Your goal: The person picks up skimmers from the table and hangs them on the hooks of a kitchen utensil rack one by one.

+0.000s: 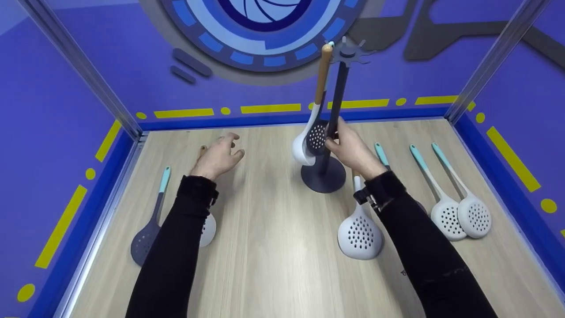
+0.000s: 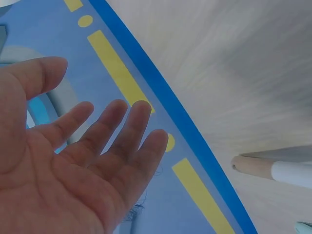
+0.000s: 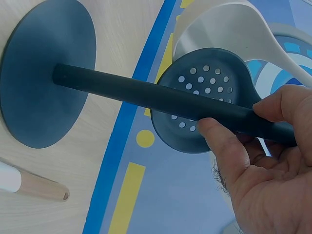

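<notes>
My right hand point(image 1: 353, 148) grips the post of a dark utensil stand point(image 1: 339, 90), thumb and fingers curled round it. The stand has a round base and a ring of hooks on top. A white ladle point(image 1: 303, 150) with a wooden handle and a dark slotted skimmer point(image 3: 207, 68) hang from it, on the left side in the head view. My left hand point(image 1: 219, 157) hovers over the left part of the table, fingers spread and relaxed, palm bare in the left wrist view. Beneath it lies a white slotted utensil point(image 1: 207, 230) with a wooden handle, partly hidden by the arm.
A dark slotted skimmer point(image 1: 144, 240) with a mint handle lies at the left. A white skimmer point(image 1: 360, 234) lies in front of the stand. Two white skimmers with mint handles, one point(image 1: 474, 217) overlapping the other, lie at the right. Blue-purple panels point(image 1: 247, 95) enclose the table.
</notes>
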A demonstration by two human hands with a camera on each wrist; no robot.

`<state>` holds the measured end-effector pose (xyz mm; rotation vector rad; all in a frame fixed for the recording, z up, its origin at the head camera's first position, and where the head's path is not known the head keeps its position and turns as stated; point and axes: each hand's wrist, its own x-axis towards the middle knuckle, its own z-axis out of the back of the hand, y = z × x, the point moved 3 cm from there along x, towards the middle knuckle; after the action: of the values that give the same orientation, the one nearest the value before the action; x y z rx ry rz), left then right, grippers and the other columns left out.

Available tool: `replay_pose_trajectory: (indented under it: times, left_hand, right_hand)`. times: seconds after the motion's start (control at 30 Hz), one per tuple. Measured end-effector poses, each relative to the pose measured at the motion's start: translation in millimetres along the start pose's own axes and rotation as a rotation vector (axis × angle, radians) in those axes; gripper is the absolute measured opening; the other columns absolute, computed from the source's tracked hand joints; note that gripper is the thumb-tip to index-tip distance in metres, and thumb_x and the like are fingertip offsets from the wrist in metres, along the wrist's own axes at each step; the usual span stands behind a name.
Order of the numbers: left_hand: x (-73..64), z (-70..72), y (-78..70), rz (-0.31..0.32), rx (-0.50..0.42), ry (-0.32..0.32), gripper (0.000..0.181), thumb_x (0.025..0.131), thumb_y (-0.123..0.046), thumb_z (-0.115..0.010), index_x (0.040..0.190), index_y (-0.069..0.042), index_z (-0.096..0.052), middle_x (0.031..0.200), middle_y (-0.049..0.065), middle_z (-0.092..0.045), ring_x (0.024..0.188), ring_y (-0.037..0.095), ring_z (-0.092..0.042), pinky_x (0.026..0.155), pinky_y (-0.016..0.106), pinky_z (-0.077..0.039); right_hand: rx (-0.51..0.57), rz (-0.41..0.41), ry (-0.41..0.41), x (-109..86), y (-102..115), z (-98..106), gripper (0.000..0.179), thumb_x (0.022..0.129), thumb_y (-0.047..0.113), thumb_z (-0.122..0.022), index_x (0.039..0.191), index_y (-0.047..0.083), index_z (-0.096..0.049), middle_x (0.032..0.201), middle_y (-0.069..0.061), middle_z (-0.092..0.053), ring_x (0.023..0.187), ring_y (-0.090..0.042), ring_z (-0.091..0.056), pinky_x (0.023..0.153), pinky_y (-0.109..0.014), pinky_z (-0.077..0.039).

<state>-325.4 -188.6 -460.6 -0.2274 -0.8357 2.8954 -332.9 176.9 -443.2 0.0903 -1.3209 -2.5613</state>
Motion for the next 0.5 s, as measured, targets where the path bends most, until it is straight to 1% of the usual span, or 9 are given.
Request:
replay_pose_trajectory:
  times: [0.1,0.27,0.33,0.5]
  left_hand:
    - [-1.8,1.3,5.3,0.019,0.007,0.008,0.063,0.121,-0.03,-0.061,0.176,-0.002,-0.046,0.168,0.032,-0.061,0.155,0.05,-0.062,0.128,0.066,-0.054]
    - [-2.9,3.2,15.1,0.049,0.031,0.023,0.064,0.122,-0.031,-0.06,0.177,-0.003,-0.045,0.168,0.032,-0.06,0.155,0.049,-0.062,0.128,0.066,-0.054]
    - [-3.5,4.0,18.8,0.062,0.046,0.025,0.064,0.122,-0.032,-0.059,0.177,-0.003,-0.044,0.167,0.033,-0.06,0.154,0.05,-0.061,0.126,0.066,-0.055]
    - [-5.5,5.6,27.0,0.092,0.078,0.026,0.064,0.121,-0.031,-0.058,0.176,0.0,-0.044,0.165,0.033,-0.06,0.155,0.05,-0.059,0.127,0.066,-0.054]
  right_hand:
    - [0.002,-0.005,0.003,0.1,1,0,0.025,0.12,0.006,-0.059,0.142,-0.002,-0.051,0.154,-0.028,-0.064,0.153,-0.047,-0.066,0.122,-0.06,-0.063]
    - [0.017,-0.009,0.005,-0.1,1,0,0.024,0.119,0.006,-0.059,0.141,-0.001,-0.051,0.153,-0.027,-0.064,0.153,-0.047,-0.067,0.122,-0.06,-0.063]
    - [0.019,-0.007,0.004,-0.1,1,0,0.024,0.119,0.006,-0.059,0.141,-0.002,-0.05,0.152,-0.028,-0.064,0.153,-0.047,-0.066,0.122,-0.06,-0.063]
    - [0.015,-0.011,0.003,-0.3,1,0,0.025,0.119,0.005,-0.059,0.141,-0.002,-0.05,0.152,-0.028,-0.063,0.153,-0.048,-0.066,0.122,-0.06,-0.062]
